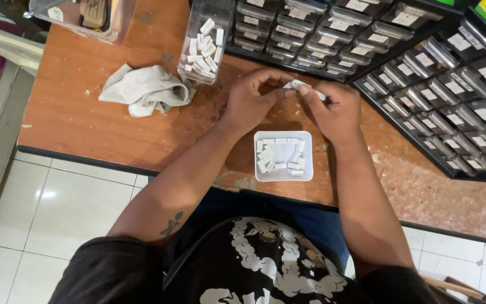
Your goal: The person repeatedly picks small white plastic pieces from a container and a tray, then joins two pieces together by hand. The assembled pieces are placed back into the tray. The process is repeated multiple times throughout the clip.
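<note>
Between our hands, just above the tray (283, 175), the left hand (252, 101) and right hand (333, 112) pinched one small white piece (298, 85) by its ends; we judged it light, stiff, easily dropped.

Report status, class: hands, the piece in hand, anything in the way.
Left hand and right hand together pinch a small white piece above the white square tray of similar pieces. Clear bin of pieces and rag off left; nothing between.
</note>
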